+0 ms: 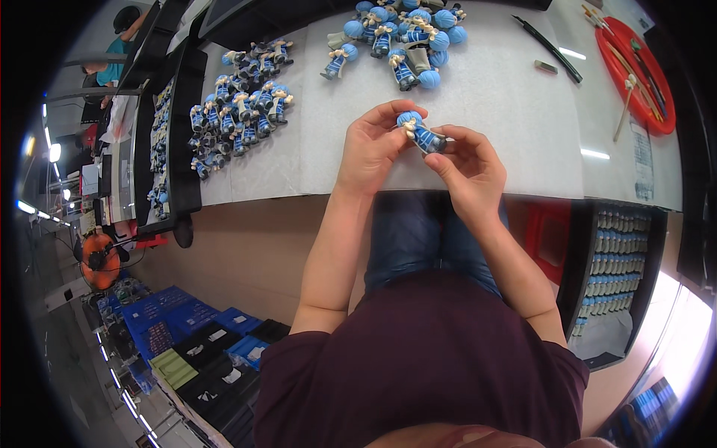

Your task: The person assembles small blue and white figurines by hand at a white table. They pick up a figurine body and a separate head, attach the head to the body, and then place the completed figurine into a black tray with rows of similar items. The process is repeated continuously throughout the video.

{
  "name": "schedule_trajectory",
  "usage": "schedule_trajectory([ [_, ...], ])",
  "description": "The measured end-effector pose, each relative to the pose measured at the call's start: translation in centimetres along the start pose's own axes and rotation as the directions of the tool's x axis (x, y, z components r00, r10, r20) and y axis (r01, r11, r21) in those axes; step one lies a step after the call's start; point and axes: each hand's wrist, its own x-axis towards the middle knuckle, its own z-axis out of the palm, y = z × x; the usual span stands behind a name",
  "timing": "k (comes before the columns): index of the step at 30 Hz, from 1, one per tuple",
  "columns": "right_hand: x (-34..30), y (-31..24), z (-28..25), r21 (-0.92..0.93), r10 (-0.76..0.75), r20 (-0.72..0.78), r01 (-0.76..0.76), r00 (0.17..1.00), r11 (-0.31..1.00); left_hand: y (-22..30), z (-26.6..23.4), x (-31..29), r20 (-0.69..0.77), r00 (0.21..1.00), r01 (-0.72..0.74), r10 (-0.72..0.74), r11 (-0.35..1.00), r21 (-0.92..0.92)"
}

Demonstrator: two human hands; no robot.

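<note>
Between my two hands is a small figurine [425, 138] with light-blue hair and a blue-striped outfit, tilted with its head to the upper left. My left hand [379, 142] is closed on its head end, thumb and fingers pinching it. At the dark feet and lower body, my right hand [470, 164] grips with thumb and fingertips. Both hands are above the near edge of the white-covered table [336, 168]. Past them, at the far middle, lies a loose pile of similar blue-haired figurines [403, 37]. A second cluster of figurines [243, 104] stands packed together to the left.
A red oval tray [663, 123] with brushes and sticks sits at the far right. Near it lie a black pen [549, 48] and a small grey block [545, 67]. Black trays of figurines stand at the left [196, 112] and lower right [575, 328]. A person [116, 63] is at the far left.
</note>
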Motion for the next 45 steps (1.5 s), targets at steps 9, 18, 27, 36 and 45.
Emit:
schedule_trajectory([
  [9, 0.9, -0.4, -0.5, 0.108, 0.175, 0.012, -0.175, 0.985, 0.979, 0.5, 0.9, -0.2, -0.018, 1.000, 0.000, 0.000, 0.999, -0.051],
  [18, 1.7, -1.2, -0.3, 0.119, 0.279, 0.034, -0.281, 0.960, 0.952, -0.1, 0.5, -0.1, -0.009, 0.997, -0.075, 0.076, 0.997, 0.030],
  [27, 1.7, -0.6, -0.4, 0.063, 0.238, 0.063, -0.242, 0.969, 0.968, -0.2, 0.2, -0.1, -0.004, 0.997, -0.082, 0.082, 0.996, 0.018],
  [36, 1.6, -0.5, -0.4, 0.014, 0.211, 0.076, -0.213, 0.974, 0.977, -0.1, 0.1, -0.2, 0.007, 0.997, -0.083, 0.083, 0.996, 0.029],
  [45, 1.5, -0.8, -0.4, 0.069, 0.212, 0.035, -0.214, 0.977, 0.974, -0.2, 0.7, 0.0, -0.060, 0.993, -0.102, 0.103, 0.995, 0.019],
])
